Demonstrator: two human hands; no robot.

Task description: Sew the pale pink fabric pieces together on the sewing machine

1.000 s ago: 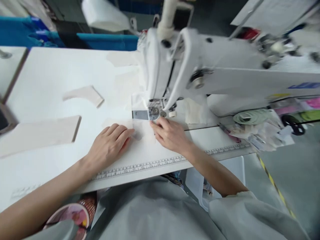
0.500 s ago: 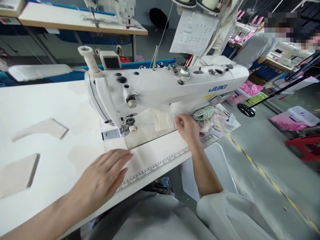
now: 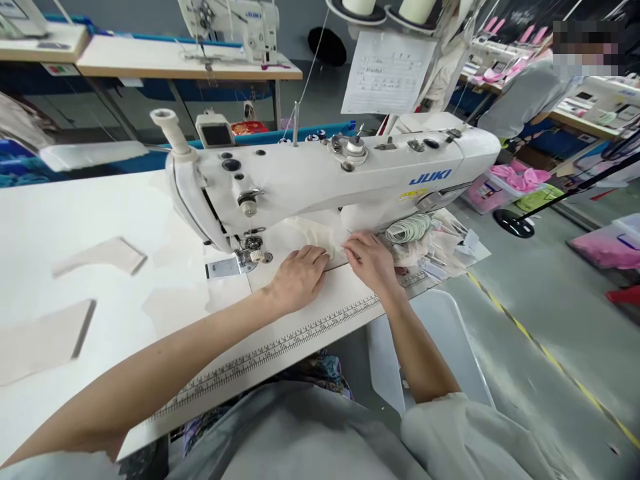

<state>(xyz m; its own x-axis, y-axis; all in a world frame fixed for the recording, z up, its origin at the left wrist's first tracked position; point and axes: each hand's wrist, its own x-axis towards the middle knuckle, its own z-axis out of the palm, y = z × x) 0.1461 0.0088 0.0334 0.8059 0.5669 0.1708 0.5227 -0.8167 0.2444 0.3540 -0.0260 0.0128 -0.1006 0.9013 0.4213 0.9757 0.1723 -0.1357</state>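
Observation:
A white sewing machine (image 3: 320, 173) stands across the white table (image 3: 150, 333). Under its arm lies a cream fabric piece (image 3: 317, 235). My left hand (image 3: 300, 277) rests on the near edge of that piece, fingers bent and pressed together, their tips partly hidden. Just right of it, my right hand (image 3: 369, 261) has thumb and index finger pinched at the fabric's right side; what is between them is too small to make out. Two pale fabric stacks, one curved (image 3: 107, 257) and one straight-edged (image 3: 50, 337), lie at the left.
A coil of pale green cord (image 3: 407, 228) and scraps (image 3: 443, 250) lie right of my right hand. A ruler strip (image 3: 300, 337) runs along the front edge. A white bin (image 3: 445, 333) is below at the right. Another person (image 3: 520, 90) is at the back right.
My left hand has moved right and forward, from beside the needle area onto the cream fabric near my right hand. My right hand has stayed by the fabric. The camera view has shifted slightly.

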